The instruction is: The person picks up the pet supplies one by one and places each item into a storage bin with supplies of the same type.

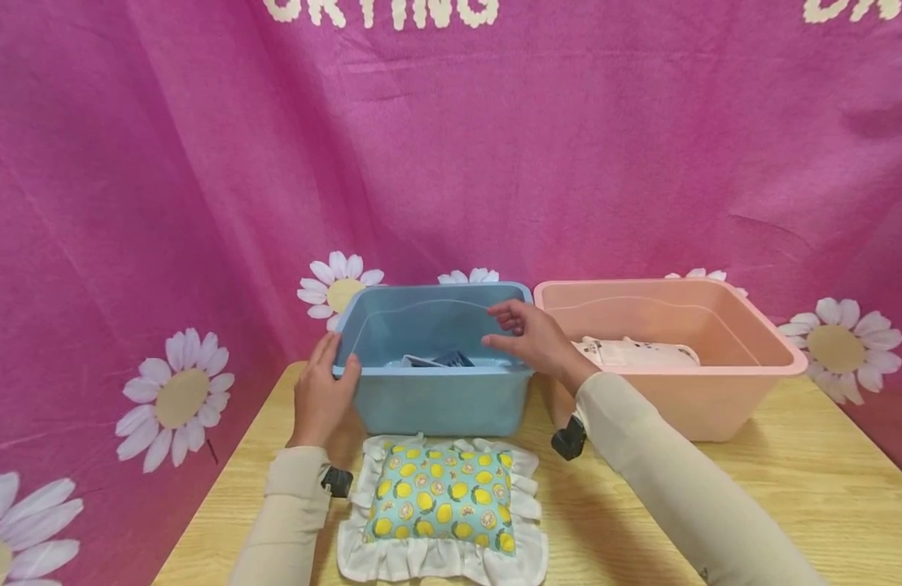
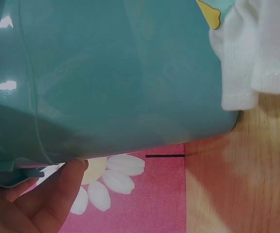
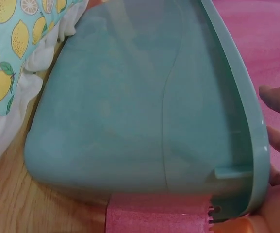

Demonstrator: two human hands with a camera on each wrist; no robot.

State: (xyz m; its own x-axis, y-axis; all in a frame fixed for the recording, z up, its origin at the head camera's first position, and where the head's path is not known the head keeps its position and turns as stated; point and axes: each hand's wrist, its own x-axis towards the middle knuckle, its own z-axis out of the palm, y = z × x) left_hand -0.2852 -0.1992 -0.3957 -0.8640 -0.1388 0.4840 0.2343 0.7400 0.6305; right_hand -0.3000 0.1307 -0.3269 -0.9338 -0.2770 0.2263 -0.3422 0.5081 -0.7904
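A blue plastic bin (image 1: pixel 440 403) stands on the table, with a dark blue and white item (image 1: pixel 451 359) lying inside it. My left hand (image 1: pixel 322 399) holds the bin's front left corner, its thumb and fingers about the rim. Over the bin's right end hovers my right hand (image 1: pixel 532 335), fingers loosely bent, nothing in them. In front of the bin lies a small lemon-print pillow (image 1: pixel 444 500) with white ruffles. The left wrist view catches only part of its ruffle (image 2: pixel 241 68); more of the lemon print (image 3: pixel 18 39) appears in the right wrist view.
To the right of the blue bin is a pink bin (image 1: pixel 715 403) containing a white item with dark marks (image 1: pixel 637 353). Both stand on a light wooden table (image 1: pixel 605 521). Behind hangs a magenta cloth (image 1: pixel 568 163) printed with daisies.
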